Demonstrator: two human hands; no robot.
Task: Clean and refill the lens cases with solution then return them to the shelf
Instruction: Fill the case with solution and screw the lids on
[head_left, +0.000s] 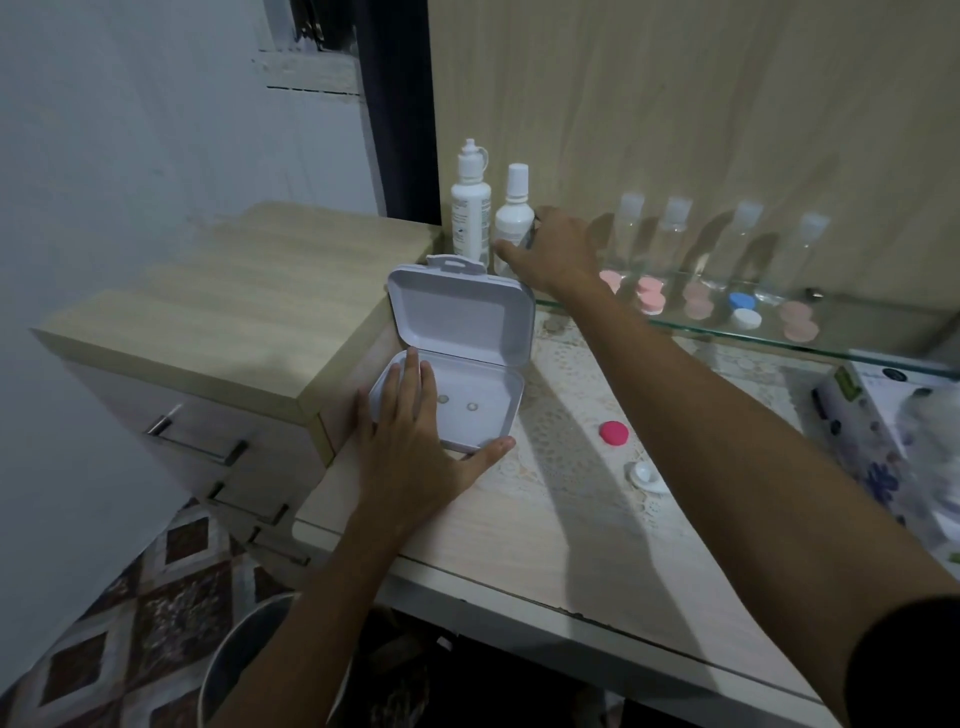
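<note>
An open white hinged box (470, 332) stands on the desk with two small round things in its tray. My left hand (415, 441) rests flat on the tray's near left corner, fingers straight. My right hand (556, 249) reaches to the short white solution bottle (513, 218) on the glass shelf (857, 348), thumb and fingers around its lower part. A taller white bottle (470, 202) stands just to its left. A pink cap (613, 432) and an open white lens case (644, 475) lie on the lace mat. Several pink lens cases (649, 299) and a blue and white one (742, 309) sit on the shelf.
Several clear empty bottles (675, 234) line the back of the shelf. A floral tissue box (883, 441) stands at the right. A wooden drawer unit (218, 322) adjoins the desk on the left, and a round bin (249, 665) sits on the floor below.
</note>
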